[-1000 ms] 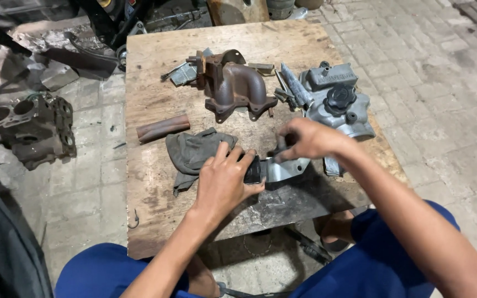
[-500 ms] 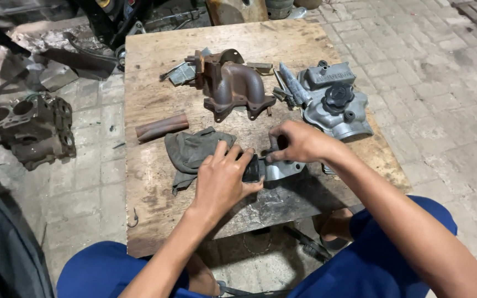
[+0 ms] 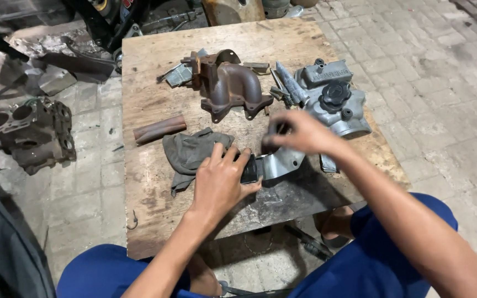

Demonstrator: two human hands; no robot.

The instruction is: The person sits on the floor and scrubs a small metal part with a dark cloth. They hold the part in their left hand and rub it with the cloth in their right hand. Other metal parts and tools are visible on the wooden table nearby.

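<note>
Two hands on a worn wooden board over brick paving: left hand pressed flat on grey rag w/ fingers spread, right hand pinching, prob., the curved metal part mid-board.

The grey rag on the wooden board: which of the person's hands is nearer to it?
Left. The left hand lies at the grey rag's right edge, touching it; the right hand hovers farther right, apart from it.
</note>
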